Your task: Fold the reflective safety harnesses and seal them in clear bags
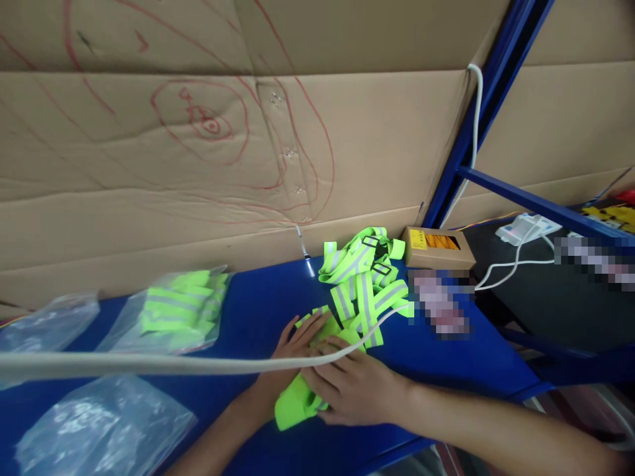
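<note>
My left hand and my right hand are together over a bundled neon-green reflective strap on the blue tabletop. The left hand lies along its far side, fingers bent over the fabric. From the near side, the fingers of my right hand wrap round it. Part of the bundle is hidden under both hands. Just beyond them is a loose pile of reflective straps, neon green with silver-grey stripes and black buckles. A white cable crosses the view in front of my hands.
To the left lie a clear bag with folded neon-green straps and another clear plastic bag. A cardboard box with orange contents stands at the back right, beside a blue metal frame. A cardboard wall closes off the back.
</note>
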Available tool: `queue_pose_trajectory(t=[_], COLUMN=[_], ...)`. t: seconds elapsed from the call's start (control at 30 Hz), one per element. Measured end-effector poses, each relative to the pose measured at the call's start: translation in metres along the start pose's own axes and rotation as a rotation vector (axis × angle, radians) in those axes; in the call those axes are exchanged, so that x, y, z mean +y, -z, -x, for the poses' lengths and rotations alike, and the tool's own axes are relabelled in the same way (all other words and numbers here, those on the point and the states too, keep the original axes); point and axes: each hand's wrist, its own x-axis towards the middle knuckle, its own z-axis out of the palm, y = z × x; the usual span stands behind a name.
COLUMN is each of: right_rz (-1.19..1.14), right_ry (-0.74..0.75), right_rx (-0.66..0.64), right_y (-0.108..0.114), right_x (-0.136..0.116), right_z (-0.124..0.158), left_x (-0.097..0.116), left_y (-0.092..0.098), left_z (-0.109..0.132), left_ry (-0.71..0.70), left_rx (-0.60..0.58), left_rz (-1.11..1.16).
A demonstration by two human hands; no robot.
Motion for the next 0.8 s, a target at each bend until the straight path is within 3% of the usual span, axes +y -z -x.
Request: queue_pose_trajectory(t=[0.17,0.3,0.4,0.5,0.57,0.7,0.8], right_rz=[-0.097,-0.148,-0.189,-0.231,-0.251,-0.319,-0.463], right_ry=[-0.065,-0.079,-0.092,-0.132,-0.150,-0.164,-0.116], right_rx=[-0.011,-0.046,-0.104,-0.099,-0.075,-0.123,-0.197], right_y=[-0.001,-0.008,-0.014,-0.019,-0.020,-0.003,0.021], right_x=[0.003,0.008,0.009,0.007,0.005,0.007,0.019], right_z=[-0.001,0.000,0.000,-0.001,-0.003,-0.005,0.000], left_x=[-0.006,-0.007,0.003,0.019,0.029,0.043,0.048], left_y=[0.005,0.018,0.029,0.035,0.030,0.000,-0.023], left_z=[-0.001,-0.006,-0.002,0.021,0.045,0.087,0.100], left_ry=[0.048,0.252,0.346,0.373,0.352,0.282,0.271], left_rx=[0.007,0.058,0.127,0.220,0.218,0.127,0.133], left_rz=[0.226,0.604,0.710,0.635,0.493,0.171,0.060])
